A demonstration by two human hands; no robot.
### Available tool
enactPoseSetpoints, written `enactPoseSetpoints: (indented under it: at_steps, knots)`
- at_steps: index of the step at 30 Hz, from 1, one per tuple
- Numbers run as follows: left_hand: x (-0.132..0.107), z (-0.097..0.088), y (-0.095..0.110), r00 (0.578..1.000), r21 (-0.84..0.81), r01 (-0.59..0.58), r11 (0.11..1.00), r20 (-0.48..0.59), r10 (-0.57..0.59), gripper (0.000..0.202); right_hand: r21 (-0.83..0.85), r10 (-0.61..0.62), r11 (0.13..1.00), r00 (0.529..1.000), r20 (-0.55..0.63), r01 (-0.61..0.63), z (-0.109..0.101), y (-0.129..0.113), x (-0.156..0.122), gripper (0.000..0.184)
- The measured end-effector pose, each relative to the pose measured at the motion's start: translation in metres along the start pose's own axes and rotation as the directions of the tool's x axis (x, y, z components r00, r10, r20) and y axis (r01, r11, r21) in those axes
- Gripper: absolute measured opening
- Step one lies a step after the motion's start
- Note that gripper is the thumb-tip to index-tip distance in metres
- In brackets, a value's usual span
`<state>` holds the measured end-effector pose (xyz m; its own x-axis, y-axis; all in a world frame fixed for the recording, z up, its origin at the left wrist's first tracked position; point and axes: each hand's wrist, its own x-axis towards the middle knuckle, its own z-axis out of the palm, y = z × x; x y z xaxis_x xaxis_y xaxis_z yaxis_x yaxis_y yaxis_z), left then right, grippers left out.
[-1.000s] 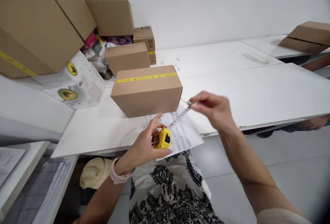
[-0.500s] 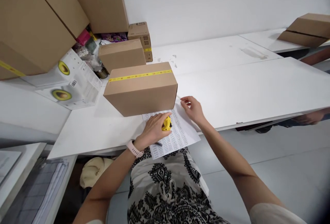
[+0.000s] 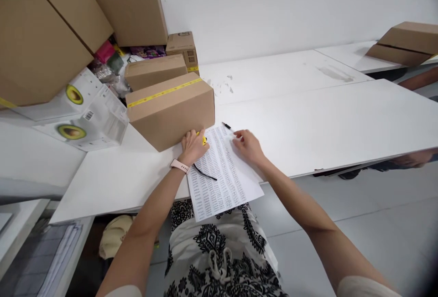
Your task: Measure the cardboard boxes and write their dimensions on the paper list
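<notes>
Leftward has shifted the taped box (image 3: 173, 117); left hand (image 3: 193, 148) clasps tape measure (image 3: 205, 140), right hand (image 3: 249, 146) shows no certain grip, and a bump could drop overhanging paper (image 3: 226, 178) off the desk's (image 3: 328, 128) front edge.

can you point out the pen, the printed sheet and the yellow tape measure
Pen (image 3: 226, 125): head view, on its dark end.
Printed sheet (image 3: 224, 169): head view, near the middle of its printed face.
Yellow tape measure (image 3: 204, 141): head view, on the small part of its casing that shows.
</notes>
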<state>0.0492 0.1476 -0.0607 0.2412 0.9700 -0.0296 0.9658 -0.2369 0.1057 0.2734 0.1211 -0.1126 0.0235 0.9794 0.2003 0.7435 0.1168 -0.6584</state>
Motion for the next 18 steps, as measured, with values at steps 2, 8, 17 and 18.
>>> enactPoseSetpoints:
  at_steps: [2, 8, 17, 18]
  knots:
    - [0.006, 0.002, -0.005, 0.999, 0.018, 0.013, 1.0, -0.035, -0.013, 0.057, -0.122, 0.059, 0.991, 0.998, -0.034, -0.063, -0.007, -0.003, 0.022, 0.024]
    - [0.001, 0.019, 0.007, 0.944, 0.052, -0.254, 0.966, -0.203, 0.26, 0.053, -0.282, 0.146, 0.952, 0.985, 0.096, -0.114, -0.001, -0.011, 0.06, 0.013]
    - [-0.001, 0.036, 0.018, 0.86, -0.016, -0.505, 0.863, -0.098, 0.501, 0.045, 0.796, 0.214, 0.565, 0.97, 0.111, -0.216, -0.032, 0.01, 0.06, 0.039]
    - [0.0, 0.036, 0.018, 0.861, -0.016, -0.503, 0.864, -0.101, 0.499, 0.046, 0.849, 0.193, 0.486, 0.973, 0.13, -0.21, -0.036, 0.009, 0.06, 0.038]
